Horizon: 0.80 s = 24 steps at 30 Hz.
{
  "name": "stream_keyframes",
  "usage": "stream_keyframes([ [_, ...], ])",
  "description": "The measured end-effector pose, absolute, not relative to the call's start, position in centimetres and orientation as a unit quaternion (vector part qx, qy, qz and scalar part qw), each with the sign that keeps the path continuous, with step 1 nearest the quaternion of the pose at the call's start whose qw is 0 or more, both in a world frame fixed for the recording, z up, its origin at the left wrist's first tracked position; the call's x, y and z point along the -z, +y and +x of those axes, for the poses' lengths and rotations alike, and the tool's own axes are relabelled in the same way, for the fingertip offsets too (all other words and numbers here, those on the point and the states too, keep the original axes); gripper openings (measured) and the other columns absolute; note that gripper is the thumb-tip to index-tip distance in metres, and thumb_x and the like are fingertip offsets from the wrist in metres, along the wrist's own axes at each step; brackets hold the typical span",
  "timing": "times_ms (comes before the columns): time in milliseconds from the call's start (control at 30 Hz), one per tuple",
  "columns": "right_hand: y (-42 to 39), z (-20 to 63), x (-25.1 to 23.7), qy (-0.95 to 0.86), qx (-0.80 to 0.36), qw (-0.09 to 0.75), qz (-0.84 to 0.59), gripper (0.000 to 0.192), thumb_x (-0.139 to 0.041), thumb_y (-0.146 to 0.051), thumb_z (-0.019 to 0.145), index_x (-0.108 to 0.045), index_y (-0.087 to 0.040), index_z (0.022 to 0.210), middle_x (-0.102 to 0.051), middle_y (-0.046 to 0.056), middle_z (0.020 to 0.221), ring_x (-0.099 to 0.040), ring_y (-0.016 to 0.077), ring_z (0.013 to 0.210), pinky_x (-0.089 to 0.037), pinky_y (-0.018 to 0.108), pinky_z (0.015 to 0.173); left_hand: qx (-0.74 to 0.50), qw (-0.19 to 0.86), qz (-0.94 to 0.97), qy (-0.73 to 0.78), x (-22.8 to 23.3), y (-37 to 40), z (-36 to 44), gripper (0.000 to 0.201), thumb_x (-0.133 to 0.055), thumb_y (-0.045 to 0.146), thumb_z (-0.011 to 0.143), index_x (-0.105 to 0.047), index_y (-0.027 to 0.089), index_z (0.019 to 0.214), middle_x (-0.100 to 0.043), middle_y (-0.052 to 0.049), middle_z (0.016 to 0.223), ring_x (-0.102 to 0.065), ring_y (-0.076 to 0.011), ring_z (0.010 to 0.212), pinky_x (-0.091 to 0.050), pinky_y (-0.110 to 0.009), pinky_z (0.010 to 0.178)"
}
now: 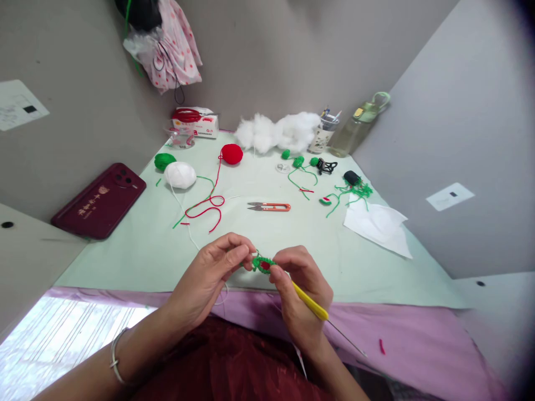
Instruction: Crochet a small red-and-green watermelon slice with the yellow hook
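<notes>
Close to the table's front edge, both hands hold a small crocheted piece point(264, 265), green around a dark red middle. My left hand point(220, 271) pinches its left end between thumb and fingertips. On the other side my right hand point(304, 287) grips the piece's right edge with thumb and forefinger. A crochet hook with a yellow handle point(311, 302) also rests in my right hand, its metal shaft pointing down and to the right. White yarn point(191, 238) trails from the left toward my hands. Fingers cover parts of the crocheted piece.
Orange thread snips point(270, 206) lie ahead of my hands. Yarn balls in red point(232, 153), white point(180, 175) and green point(164, 162) sit at the left, near a phone point(99, 201). White stuffing point(276, 132), a bottle point(355, 128), green crocheted bits point(298, 161) and tissue point(376, 227) lie farther back and right.
</notes>
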State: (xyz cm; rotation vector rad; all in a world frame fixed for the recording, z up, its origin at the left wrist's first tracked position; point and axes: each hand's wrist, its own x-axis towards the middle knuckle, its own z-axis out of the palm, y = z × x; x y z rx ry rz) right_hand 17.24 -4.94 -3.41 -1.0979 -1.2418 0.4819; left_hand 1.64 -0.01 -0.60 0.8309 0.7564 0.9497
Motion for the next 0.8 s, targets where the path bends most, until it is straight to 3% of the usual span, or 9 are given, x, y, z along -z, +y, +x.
stream_keyframes([
  [100, -5.0, 17.3, 3.5, -0.547, -0.214, 0.651, -0.48, 0.008, -0.074, -0.018, 0.095, -0.071, -0.025, 0.091, -0.068, -0.001, 0.08, -0.063, 0.0139, 0.071, -0.052, 0.027, 0.059, -0.43, 0.743, 0.379, 0.345, 0.5, -0.1, 1.5, 0.019, -0.081, 0.034, 0.092, -0.079, 0.021, 0.08, -0.067, 0.0, 0.076, -0.06, -0.0163, 0.08, -0.047, -0.027, 0.083],
  [200, -4.9, 17.3, 3.7, -0.54, -0.223, 0.649, -0.487, 0.008, -0.073, -0.019, 0.096, -0.072, -0.025, 0.092, -0.068, -0.001, 0.081, -0.063, 0.0138, 0.069, -0.052, 0.028, 0.06, -0.425, 0.737, 0.397, 0.343, 0.5, -0.1, 1.1, 0.008, -0.082, 0.03, 0.09, -0.083, 0.022, 0.092, -0.071, -0.003, 0.085, -0.063, -0.0189, 0.088, -0.048, -0.028, 0.086],
  [300, -4.9, 17.3, 3.8, -0.532, -0.239, 0.651, -0.486, 0.009, -0.073, -0.018, 0.096, -0.071, -0.026, 0.092, -0.067, -0.003, 0.08, -0.061, 0.0125, 0.068, -0.051, 0.027, 0.06, -0.429, 0.712, 0.444, 0.335, 0.4, -0.1, 0.7, 0.016, -0.087, 0.023, 0.083, -0.084, 0.024, 0.098, -0.073, -0.004, 0.095, -0.063, -0.0208, 0.095, -0.048, -0.029, 0.088],
  [433, -5.0, 17.2, 3.9, -0.533, -0.246, 0.647, -0.487, 0.01, -0.074, -0.017, 0.095, -0.071, -0.026, 0.092, -0.067, -0.003, 0.082, -0.061, 0.012, 0.069, -0.05, 0.026, 0.061, -0.427, 0.668, 0.504, 0.343, 0.7, 0.0, 0.7, 0.004, -0.085, 0.026, 0.087, -0.082, 0.024, 0.087, -0.071, -0.003, 0.088, -0.061, -0.0196, 0.089, -0.046, -0.029, 0.085],
  [633, -5.0, 17.1, 4.0, -0.546, -0.217, 0.645, -0.488, 0.011, -0.072, -0.015, 0.095, -0.071, -0.026, 0.092, -0.069, -0.002, 0.081, -0.062, 0.0141, 0.07, -0.049, 0.027, 0.06, -0.429, 0.714, 0.417, 0.364, 0.9, -0.2, 1.5, 0.012, -0.083, 0.03, 0.087, -0.076, 0.021, 0.083, -0.068, 0.0, 0.079, -0.059, -0.0176, 0.08, -0.045, -0.029, 0.08],
  [800, -5.3, 17.7, 4.5, -0.601, -0.16, 0.638, -0.453, 0.019, -0.07, -0.012, 0.096, -0.072, -0.029, 0.105, -0.072, 0.001, 0.088, -0.066, 0.0185, 0.081, -0.055, 0.033, 0.072, -0.405, 0.762, 0.355, 0.359, 0.8, -0.4, 1.8, 0.02, -0.086, 0.035, 0.083, -0.075, 0.019, 0.081, -0.068, -0.001, 0.077, -0.059, -0.0176, 0.079, -0.045, -0.029, 0.081],
])
